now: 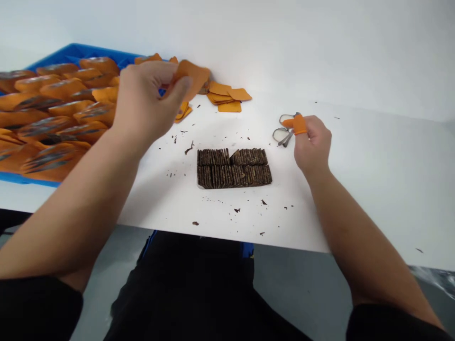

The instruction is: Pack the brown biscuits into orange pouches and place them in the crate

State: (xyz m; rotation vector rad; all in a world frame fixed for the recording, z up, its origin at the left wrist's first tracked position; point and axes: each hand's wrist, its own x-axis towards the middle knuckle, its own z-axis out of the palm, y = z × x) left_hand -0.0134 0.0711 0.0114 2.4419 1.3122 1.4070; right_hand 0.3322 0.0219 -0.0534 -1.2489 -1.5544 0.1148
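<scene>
Person seated at a white table (373, 156), both bare forearms out over it. Landmark: a block of dark brown ridged squares (233, 168), packed on edge in two rows, lying near the front edge of the table between the arms. Left hand (145, 102) is raised behind and left of the block, thumb and fingers pinched on a flat orange pouch (194, 76), held just above the table. Right hand (313, 142) rests to the right of the block, loosely curled around the handles of small grey scissors (284, 132); an orange finger cot (299, 124) covers one fingertip. Whether the blades are parted cannot be made out. Far left of the block, a blue tray (76, 49) crowded with orange pouches (53, 118), many showing a dark strip through a clear face. Behind the block, a small loose pile of flat orange pouches (227, 97). Dark crumbs (188, 149) scattered all round the block. Judging by this, the block is already sizeable, yet the tray holds far more pouches than the flat pile does, so most of the work looks left.
</scene>
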